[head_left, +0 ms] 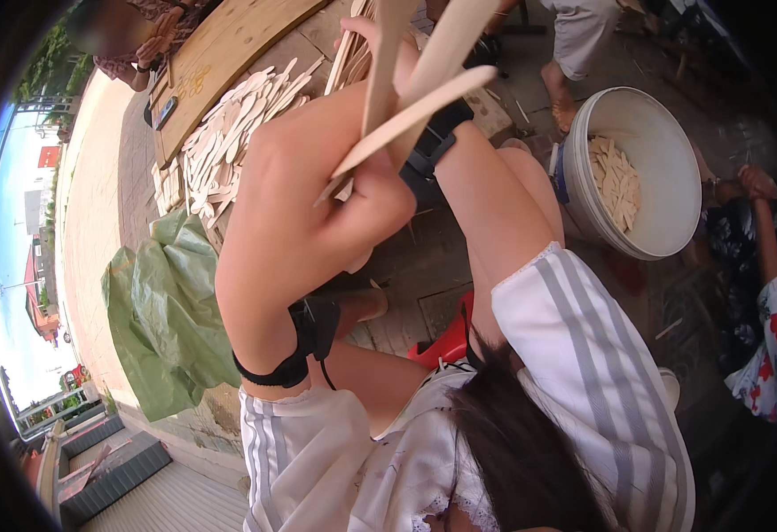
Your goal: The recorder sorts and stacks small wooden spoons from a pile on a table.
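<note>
Dark hair point(521, 443) and a white striped sleeve point(601, 355) fill the near edge of the view, with both forearms rising from it, each with a black strap at the wrist. Close in front, the left hand point(366, 199) is closed around a bunch of flat pale wooden spatulas point(415, 80), which fan upward and to the right. The right hand point(380, 40) sits just behind that bunch, mostly hidden by the blades, so I cannot tell whether it is gripping or loose. Farther off on the left, a heap of the same wooden pieces point(229, 133) lies on a bench point(220, 53), beside a crumpled green plastic sheet point(162, 310). To the right stands a white bucket point(663, 222) with more wooden pieces inside. Another person's arm point(761, 222) shows at the far right.
</note>
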`<state>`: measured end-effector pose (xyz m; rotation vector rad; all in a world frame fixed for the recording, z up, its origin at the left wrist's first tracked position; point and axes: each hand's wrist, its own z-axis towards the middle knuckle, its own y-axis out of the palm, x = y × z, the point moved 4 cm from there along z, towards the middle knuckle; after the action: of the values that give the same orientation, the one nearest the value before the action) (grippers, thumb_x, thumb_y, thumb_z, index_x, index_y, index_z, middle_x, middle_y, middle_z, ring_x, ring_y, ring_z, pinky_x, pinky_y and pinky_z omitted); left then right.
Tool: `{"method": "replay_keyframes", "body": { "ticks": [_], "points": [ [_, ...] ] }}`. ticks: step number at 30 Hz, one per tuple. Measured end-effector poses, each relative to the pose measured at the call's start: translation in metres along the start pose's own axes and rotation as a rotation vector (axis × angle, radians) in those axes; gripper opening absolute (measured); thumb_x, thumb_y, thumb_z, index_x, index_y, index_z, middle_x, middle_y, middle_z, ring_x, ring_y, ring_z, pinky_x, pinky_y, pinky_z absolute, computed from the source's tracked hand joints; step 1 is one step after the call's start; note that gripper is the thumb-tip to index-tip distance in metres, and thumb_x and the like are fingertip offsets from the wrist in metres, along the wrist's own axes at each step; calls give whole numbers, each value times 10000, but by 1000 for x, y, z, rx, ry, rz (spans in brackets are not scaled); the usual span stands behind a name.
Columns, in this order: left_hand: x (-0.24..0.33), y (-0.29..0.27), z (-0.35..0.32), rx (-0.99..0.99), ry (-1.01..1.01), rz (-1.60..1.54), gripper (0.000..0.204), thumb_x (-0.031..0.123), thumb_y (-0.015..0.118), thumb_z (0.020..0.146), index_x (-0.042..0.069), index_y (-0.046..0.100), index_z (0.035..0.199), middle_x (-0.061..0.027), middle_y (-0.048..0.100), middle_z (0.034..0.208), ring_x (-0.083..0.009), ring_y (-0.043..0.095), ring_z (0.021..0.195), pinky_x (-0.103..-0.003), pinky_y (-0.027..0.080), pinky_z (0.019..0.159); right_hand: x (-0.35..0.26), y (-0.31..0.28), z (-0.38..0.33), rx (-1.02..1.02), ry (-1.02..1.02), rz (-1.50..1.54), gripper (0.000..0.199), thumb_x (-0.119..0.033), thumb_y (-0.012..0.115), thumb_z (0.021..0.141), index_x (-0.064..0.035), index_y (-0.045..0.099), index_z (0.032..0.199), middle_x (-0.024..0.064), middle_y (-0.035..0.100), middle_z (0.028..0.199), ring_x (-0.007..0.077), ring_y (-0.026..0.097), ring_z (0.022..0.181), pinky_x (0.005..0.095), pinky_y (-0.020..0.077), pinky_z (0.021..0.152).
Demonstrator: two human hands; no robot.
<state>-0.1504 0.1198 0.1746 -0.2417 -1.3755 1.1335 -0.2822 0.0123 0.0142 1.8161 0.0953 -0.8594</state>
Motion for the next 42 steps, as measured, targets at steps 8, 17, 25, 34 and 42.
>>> {"method": "replay_keyframes", "body": {
  "ticks": [8, 17, 25, 34, 42],
  "points": [
    [78, 218, 103, -25, 419, 369, 500, 421, 698, 736, 1, 584, 983, -138, 650, 787, -320, 631, 877, -414, 402, 820, -35, -8, -7, 36, -37, 42, 173, -93, 689, 781, 19, 603, 882, 139, 638, 743, 236, 638, 659, 385, 531, 582],
    [-51, 46, -16, 462, -162, -24, 218, 68, 550, 796, 49, 528, 1013, -59, 567, 966, -205, 552, 902, -382, 322, 884, -42, -24, 8, -91, -7, 46, 157, -119, 687, 791, 8, 622, 857, 120, 638, 752, 218, 633, 647, 350, 531, 602],
    [-239, 26, -78, 198, -599, 839, 293, 347, 628, 843, 85, 623, 976, -100, 614, 982, -292, 575, 943, -494, 334, 881, -26, 1, -10, -43, 134, 5, 75, -134, 689, 810, -81, 640, 828, 45, 626, 682, 172, 599, 584, 293, 481, 525],
    [-256, 34, -70, 49, -556, 914, 239, 314, 608, 853, 77, 633, 832, -128, 657, 820, -309, 611, 839, -469, 324, 827, -12, 15, -9, -153, 156, 57, 88, -127, 659, 836, -91, 614, 902, 32, 613, 703, 169, 601, 611, 294, 497, 548],
    [-214, 35, -112, 49, -536, 561, 190, 155, 524, 877, -16, 451, 915, -221, 619, 758, -428, 607, 713, -511, 456, 582, -13, 10, -5, -90, 174, 38, 113, -143, 677, 822, -83, 616, 895, 43, 615, 699, 179, 604, 609, 298, 493, 543]
  ]
}}
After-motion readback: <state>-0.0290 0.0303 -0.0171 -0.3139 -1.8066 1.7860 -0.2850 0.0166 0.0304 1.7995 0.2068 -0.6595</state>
